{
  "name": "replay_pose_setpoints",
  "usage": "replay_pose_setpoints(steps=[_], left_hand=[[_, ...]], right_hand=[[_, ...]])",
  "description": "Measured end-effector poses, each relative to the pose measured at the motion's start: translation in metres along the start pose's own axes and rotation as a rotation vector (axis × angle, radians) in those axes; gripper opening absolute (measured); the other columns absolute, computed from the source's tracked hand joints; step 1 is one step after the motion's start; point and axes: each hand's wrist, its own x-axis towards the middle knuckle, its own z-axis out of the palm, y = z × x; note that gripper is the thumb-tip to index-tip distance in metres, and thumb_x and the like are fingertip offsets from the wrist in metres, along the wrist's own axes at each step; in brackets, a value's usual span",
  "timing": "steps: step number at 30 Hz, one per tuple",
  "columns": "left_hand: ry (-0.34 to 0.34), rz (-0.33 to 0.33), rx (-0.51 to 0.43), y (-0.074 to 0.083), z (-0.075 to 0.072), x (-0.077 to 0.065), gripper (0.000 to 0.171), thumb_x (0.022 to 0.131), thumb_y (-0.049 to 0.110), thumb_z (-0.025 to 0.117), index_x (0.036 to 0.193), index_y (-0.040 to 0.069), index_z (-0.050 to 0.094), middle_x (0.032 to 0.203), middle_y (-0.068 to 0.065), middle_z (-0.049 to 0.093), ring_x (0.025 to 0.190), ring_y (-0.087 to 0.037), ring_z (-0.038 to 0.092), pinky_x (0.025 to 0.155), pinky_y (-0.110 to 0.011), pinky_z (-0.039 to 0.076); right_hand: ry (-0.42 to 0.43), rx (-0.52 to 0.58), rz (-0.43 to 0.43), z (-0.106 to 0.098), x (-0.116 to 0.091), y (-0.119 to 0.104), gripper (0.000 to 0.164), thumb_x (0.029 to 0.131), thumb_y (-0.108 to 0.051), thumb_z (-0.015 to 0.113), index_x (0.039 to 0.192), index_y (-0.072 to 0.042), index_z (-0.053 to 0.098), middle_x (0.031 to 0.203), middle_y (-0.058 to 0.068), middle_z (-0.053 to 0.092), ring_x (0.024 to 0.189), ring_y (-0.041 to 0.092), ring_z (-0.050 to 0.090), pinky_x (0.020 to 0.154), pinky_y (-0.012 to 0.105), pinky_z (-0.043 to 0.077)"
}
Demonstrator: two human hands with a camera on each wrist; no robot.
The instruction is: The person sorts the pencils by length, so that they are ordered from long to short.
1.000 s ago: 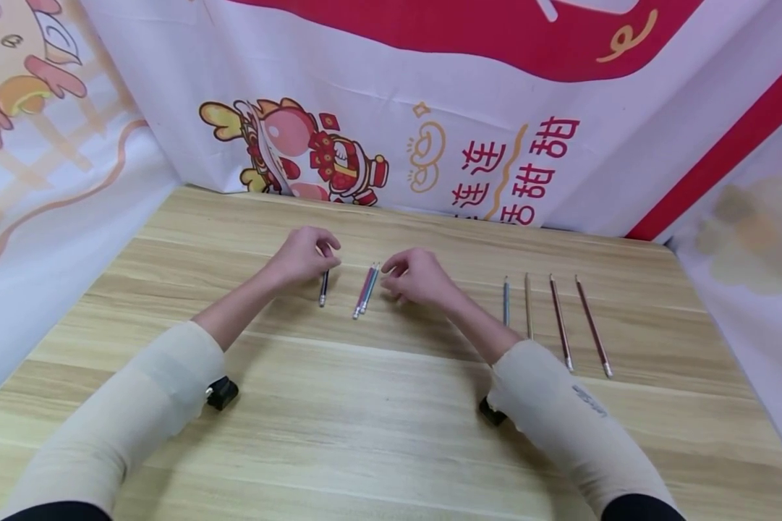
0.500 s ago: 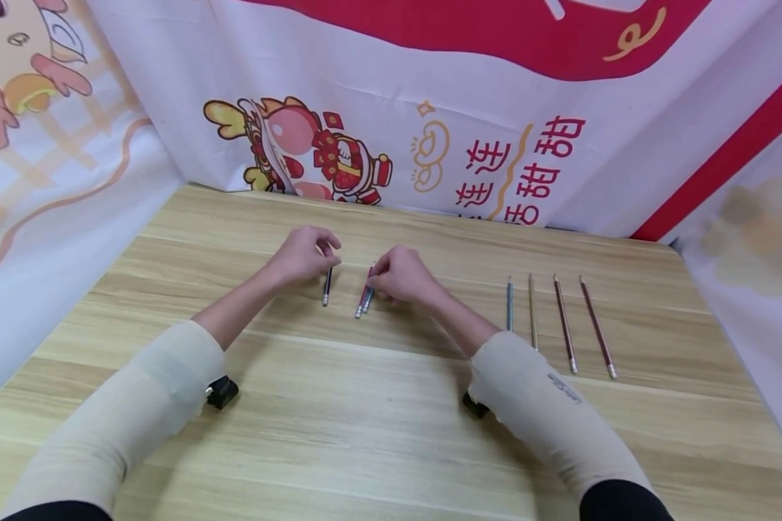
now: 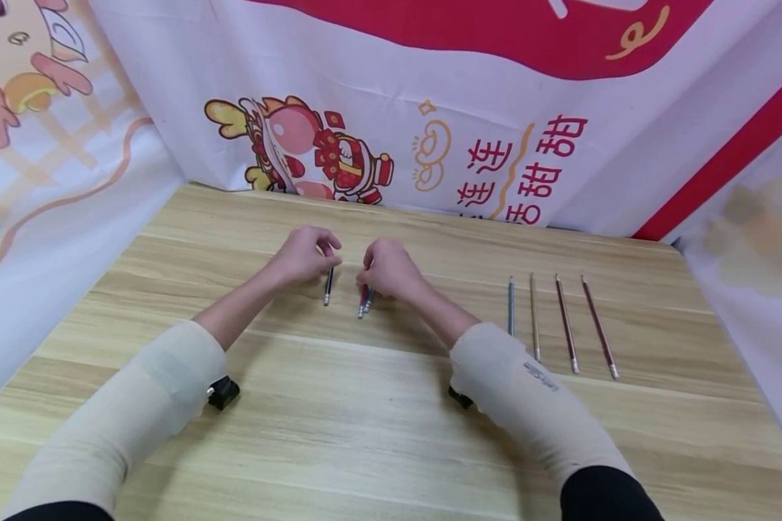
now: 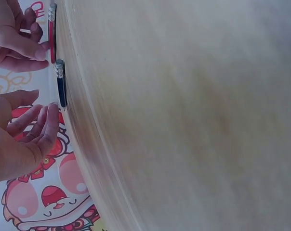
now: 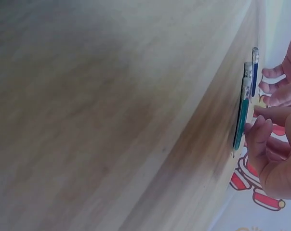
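A dark blue pencil [image 3: 328, 291] with a white eraser lies on the table, its far part hidden by my left hand [image 3: 304, 253]. The left fingers [image 4: 51, 120] are relaxed and apart, with tips beside this pencil. My right hand [image 3: 391, 269] is over a red pencil [image 4: 52, 41] and a green pencil [image 5: 241, 118] lying side by side. Its thumb and bent forefinger come right down at these pencils, covering their far ends in the head view. Only their eraser ends stick out toward me. The pencils lie flat on the wood.
Right of my right hand several pencils lie spaced in a row: a blue pencil [image 3: 511, 307], a tan pencil [image 3: 535, 318], and two dark red pencils, one the outermost pencil [image 3: 600, 329]. A printed cloth [image 3: 430, 94] stands behind the wooden table [image 3: 338, 434].
My right hand has moved left from beside the red and green pencils to over them, its fingers now at the red one. The left hand has stayed at the dark blue pencil.
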Motion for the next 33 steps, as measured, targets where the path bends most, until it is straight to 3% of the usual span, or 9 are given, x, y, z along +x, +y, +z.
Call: replay_pose_setpoints(steps=[5,9,15,20,28,33], left_hand=[[-0.040,-0.078,-0.165,0.003,0.000,-0.001,0.031,0.102,0.009,0.064,0.129,-0.007,0.062,0.109,-0.022,0.066,0.090,-0.030,0.068,0.077,-0.033,0.064],[-0.062,-0.152,-0.316,0.006,0.000,-0.001,0.033,0.105,0.006,0.058,0.134,-0.010,0.057,0.118,-0.027,0.065,0.101,-0.034,0.070,0.086,-0.036,0.065],[-0.096,-0.225,-0.445,0.010,-0.001,0.000,0.035,0.106,0.004,0.055,0.135,-0.015,0.054,0.120,-0.033,0.065,0.091,-0.028,0.074,0.086,-0.035,0.065],[-0.124,-0.236,-0.449,0.011,-0.003,0.000,0.035,0.106,0.005,0.055,0.134,-0.015,0.054,0.120,-0.035,0.066,0.088,-0.026,0.075,0.085,-0.036,0.065],[-0.129,-0.230,-0.423,0.009,-0.003,0.001,0.036,0.106,0.006,0.057,0.136,-0.013,0.054,0.122,-0.032,0.066,0.094,-0.029,0.074,0.085,-0.036,0.065],[-0.125,-0.216,-0.421,0.007,-0.005,0.002,0.035,0.106,0.007,0.057,0.135,-0.012,0.055,0.122,-0.033,0.066,0.094,-0.029,0.074,0.084,-0.036,0.065]], right_hand=[[0.022,-0.083,0.008,0.004,0.003,-0.004,0.021,0.084,-0.011,0.081,0.071,-0.007,0.065,0.065,0.002,0.064,0.054,0.012,0.055,0.047,0.021,0.046],[0.012,-0.100,0.030,0.005,0.005,-0.009,0.026,0.083,-0.015,0.084,0.071,-0.008,0.062,0.067,0.002,0.061,0.061,0.015,0.056,0.051,0.024,0.046],[0.033,-0.104,0.053,0.008,0.006,-0.013,0.027,0.081,-0.017,0.088,0.079,-0.007,0.064,0.076,0.004,0.063,0.069,0.019,0.059,0.056,0.026,0.049],[0.041,-0.105,0.058,0.010,0.008,-0.014,0.025,0.080,-0.015,0.088,0.083,-0.006,0.065,0.078,0.005,0.064,0.070,0.019,0.060,0.057,0.027,0.051],[0.012,-0.034,0.123,0.010,0.013,-0.014,0.016,0.081,-0.005,0.079,0.074,-0.005,0.065,0.061,0.004,0.064,0.042,0.012,0.057,0.041,0.021,0.049],[-0.008,0.005,0.173,0.009,0.014,-0.017,0.013,0.083,-0.001,0.072,0.071,-0.004,0.069,0.055,0.003,0.065,0.039,0.011,0.057,0.038,0.019,0.047]])
